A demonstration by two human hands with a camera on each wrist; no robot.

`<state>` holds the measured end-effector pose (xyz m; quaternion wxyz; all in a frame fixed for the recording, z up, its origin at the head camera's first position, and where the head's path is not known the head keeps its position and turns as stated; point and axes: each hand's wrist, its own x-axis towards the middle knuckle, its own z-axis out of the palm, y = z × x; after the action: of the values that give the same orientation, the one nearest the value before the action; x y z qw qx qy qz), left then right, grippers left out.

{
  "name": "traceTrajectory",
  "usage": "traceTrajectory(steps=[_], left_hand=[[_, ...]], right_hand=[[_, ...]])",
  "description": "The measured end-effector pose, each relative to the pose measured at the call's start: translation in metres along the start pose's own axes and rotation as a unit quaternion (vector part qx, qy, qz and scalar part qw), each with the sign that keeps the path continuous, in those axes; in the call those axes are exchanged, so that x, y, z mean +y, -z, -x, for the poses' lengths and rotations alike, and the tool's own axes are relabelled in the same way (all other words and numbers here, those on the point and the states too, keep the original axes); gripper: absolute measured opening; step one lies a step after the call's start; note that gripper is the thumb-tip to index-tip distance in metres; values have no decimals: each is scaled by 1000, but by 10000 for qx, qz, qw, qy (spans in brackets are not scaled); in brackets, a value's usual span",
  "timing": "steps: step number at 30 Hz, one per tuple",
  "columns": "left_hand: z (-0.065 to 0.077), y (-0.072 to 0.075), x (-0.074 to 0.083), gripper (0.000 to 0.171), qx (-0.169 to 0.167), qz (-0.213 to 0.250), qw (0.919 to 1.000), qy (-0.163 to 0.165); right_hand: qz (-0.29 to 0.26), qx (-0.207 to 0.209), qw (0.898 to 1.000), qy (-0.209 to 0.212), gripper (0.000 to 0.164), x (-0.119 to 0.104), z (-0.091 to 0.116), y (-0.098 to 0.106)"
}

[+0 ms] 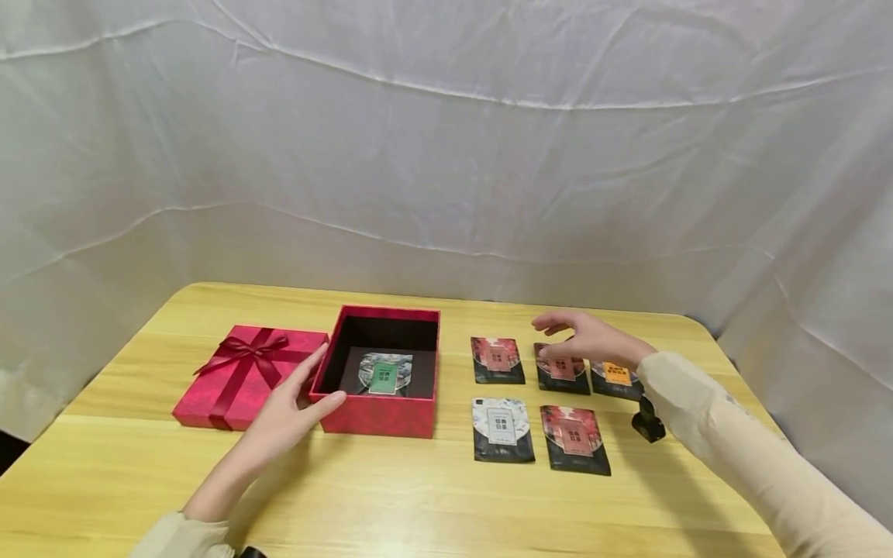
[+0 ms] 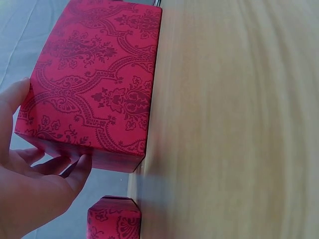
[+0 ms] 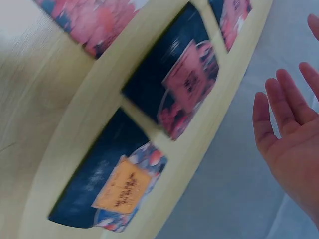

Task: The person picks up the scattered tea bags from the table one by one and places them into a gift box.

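Observation:
My left hand (image 1: 286, 411) is at the near left corner of a red patterned gift box (image 1: 380, 418). Its thumb lies over the rim and its fingers press the left side wall, holding the corner. The box stands without its lid and has a tea sachet (image 1: 384, 374) with a green label on its dark bottom. Over the back row of sachets on the right, my right hand (image 1: 593, 339) hovers with loosely bent fingers, holding nothing. Below it lie a red-label tea sachet (image 1: 562, 370) and an orange-label tea sachet (image 3: 124, 184), the latter partly hidden by the hand in the head view.
The red lid (image 1: 244, 380) with a dark ribbon bow lies left of the box. Another red sachet (image 1: 498, 359) lies in the back row. In front are a white sachet (image 1: 501, 428) and a red sachet (image 1: 575, 439). A pale curtain (image 1: 446, 170) hangs behind the wooden table (image 1: 391, 504).

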<state>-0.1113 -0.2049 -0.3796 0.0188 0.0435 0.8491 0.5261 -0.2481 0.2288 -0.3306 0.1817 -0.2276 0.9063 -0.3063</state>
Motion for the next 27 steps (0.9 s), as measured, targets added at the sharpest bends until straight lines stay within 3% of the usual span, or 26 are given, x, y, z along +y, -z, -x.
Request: traceTrajectory(steps=[12, 27], left_hand=[[1, 1, 2, 80, -21, 0, 10000, 38], [0, -1, 0, 80, 4, 69, 10000, 23]], right_hand=[[-143, 336, 9988, -332, 63, 48, 10, 3], [-107, 881, 9925, -841, 67, 98, 44, 11]])
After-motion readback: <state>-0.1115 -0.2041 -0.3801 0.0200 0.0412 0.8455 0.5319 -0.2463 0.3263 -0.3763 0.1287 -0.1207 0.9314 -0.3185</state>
